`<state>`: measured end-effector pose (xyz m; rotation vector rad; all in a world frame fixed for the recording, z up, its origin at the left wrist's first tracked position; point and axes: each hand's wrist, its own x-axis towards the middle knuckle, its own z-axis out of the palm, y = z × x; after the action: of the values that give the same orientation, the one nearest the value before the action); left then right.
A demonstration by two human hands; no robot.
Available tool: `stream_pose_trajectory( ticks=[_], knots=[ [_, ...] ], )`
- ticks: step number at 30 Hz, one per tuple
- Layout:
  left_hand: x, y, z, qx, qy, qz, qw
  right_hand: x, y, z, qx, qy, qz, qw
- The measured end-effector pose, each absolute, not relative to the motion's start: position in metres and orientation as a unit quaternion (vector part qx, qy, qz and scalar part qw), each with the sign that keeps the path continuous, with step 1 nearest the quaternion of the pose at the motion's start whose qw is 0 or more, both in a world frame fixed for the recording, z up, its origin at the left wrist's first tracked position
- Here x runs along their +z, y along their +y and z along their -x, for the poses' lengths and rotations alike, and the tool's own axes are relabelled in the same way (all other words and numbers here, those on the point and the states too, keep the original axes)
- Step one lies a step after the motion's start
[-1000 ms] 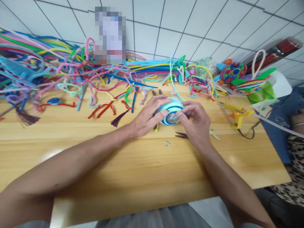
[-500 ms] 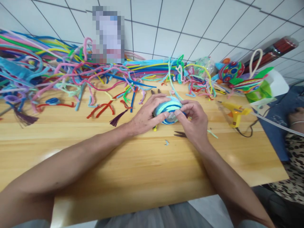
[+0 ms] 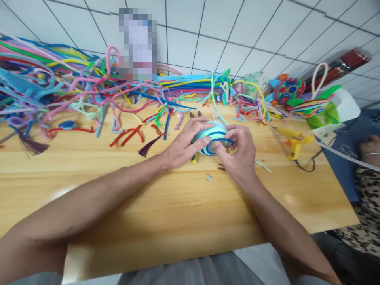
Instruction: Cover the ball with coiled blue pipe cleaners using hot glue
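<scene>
A rounded piece [image 3: 213, 136] wound with light blue, dark blue and pale green pipe cleaners rests between my hands over the table. My left hand [image 3: 185, 142] is closed round its left side, thumb on the front and fingers over the top. On the right, my right hand [image 3: 239, 148] pinches a dark blue pipe cleaner [image 3: 221, 139] that runs across the front. Dark pointed tips of a tool [image 3: 221, 167] show just under the right hand; the rest of it is hidden. A pale green pipe cleaner scrap [image 3: 264, 166] lies beside that hand.
Many loose pipe cleaners [image 3: 124, 95] heap along the tiled wall. A purple tassel [image 3: 145, 147] lies left of my hands. To the right are a yellow glue gun [image 3: 292, 142] with its cord and a colourful fish-like craft piece [image 3: 289, 90]. Another person's patterned sleeve [image 3: 369, 194] is at the right edge.
My right hand has shifted slightly left and its thumb has moved lower on the wound piece. The dark blue strand now stands out across the front, reaching its fingers.
</scene>
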<state>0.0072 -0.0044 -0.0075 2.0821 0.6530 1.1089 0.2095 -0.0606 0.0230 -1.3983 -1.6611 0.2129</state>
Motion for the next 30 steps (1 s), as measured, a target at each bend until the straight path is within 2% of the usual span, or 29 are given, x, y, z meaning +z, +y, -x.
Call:
stream_pose_trajectory(
  ticks=[11,18,24,30],
  knots=[
    [-0.012,-0.001,-0.011,0.438,0.240,-0.813,0.300,0.024,-0.061,-0.221,0.150,-0.674,0.544,0.476],
    [-0.017,-0.002,-0.013,0.451,0.240,-0.814,0.276,0.025,-0.061,-0.221,0.121,-0.681,0.534,0.487],
    [-0.016,-0.004,-0.014,0.462,0.237,-0.809,0.274,0.027,-0.062,-0.220,0.155,-0.667,0.527,0.504],
    [-0.015,-0.005,-0.014,0.456,0.252,-0.808,0.277,0.026,-0.063,-0.220,0.136,-0.664,0.542,0.496]
  ],
)
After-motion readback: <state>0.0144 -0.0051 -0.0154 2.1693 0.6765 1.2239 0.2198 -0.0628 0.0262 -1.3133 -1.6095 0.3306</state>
